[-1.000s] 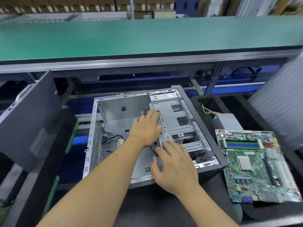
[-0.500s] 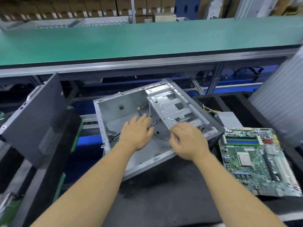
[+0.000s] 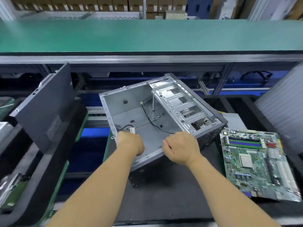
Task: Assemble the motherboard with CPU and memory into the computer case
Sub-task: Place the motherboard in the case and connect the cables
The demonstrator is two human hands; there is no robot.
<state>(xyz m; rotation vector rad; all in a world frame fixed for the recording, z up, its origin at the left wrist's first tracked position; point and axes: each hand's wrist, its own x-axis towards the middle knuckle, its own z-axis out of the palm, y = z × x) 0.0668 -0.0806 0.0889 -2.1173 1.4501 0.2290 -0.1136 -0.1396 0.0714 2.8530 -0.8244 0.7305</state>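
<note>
The open grey metal computer case (image 3: 147,122) is gripped at its near edge by the curled fingers of the left hand (image 3: 130,143) and right hand (image 3: 180,147); right of the right hand's fingers a green motherboard (image 3: 255,163) is laid on the dark mat (image 3: 164,202), and a black side panel (image 3: 44,108) is propped left of the left hand's.

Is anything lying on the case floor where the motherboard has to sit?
Yes. A loose black cable trails across the floor of the computer case, and a white connector sits near the left hand. The motherboard lies outside, to the right.

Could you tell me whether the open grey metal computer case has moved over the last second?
Yes. The open grey metal computer case has swung clockwise, its near edge lifted, closer to the green motherboard.
</note>
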